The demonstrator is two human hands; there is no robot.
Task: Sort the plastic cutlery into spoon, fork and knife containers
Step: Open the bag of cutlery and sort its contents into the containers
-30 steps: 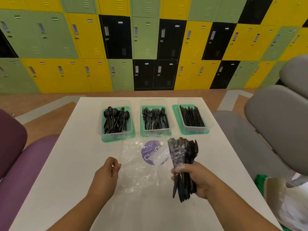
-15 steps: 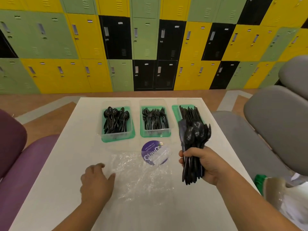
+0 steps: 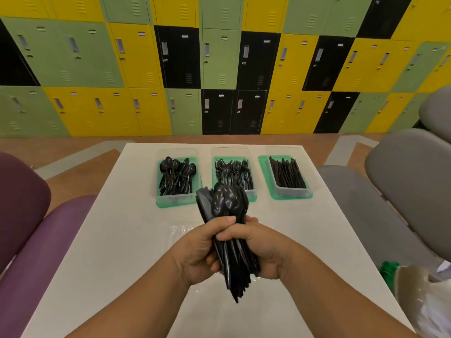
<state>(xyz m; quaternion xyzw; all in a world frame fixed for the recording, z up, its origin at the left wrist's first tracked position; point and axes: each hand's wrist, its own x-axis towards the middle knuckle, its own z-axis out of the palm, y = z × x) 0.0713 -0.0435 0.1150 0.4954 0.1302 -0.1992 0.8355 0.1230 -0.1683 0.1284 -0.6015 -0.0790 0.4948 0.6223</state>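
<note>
A thick bundle of black plastic cutlery [image 3: 227, 203] stands upright over the middle of the white table [image 3: 117, 240]. My left hand [image 3: 197, 250] and my right hand [image 3: 266, 250] both grip it around the handles. Spoon bowls show at its top. Behind it stand three clear containers on green lids: the spoon container [image 3: 177, 176] at the left, the fork container [image 3: 234, 172] in the middle, partly hidden by the bundle, and the knife container [image 3: 286, 174] at the right.
A clear plastic bag [image 3: 180, 229] lies flat on the table under my hands. Purple seats [image 3: 29, 228] stand at the left, grey chairs [image 3: 402, 191] at the right. A clear bag with something green [image 3: 415, 289] sits at the lower right. Lockers line the back wall.
My right hand pulled the bundle out of the clear bag and brought it to the centre. My left hand let go of the bag and closed on the bundle too.
</note>
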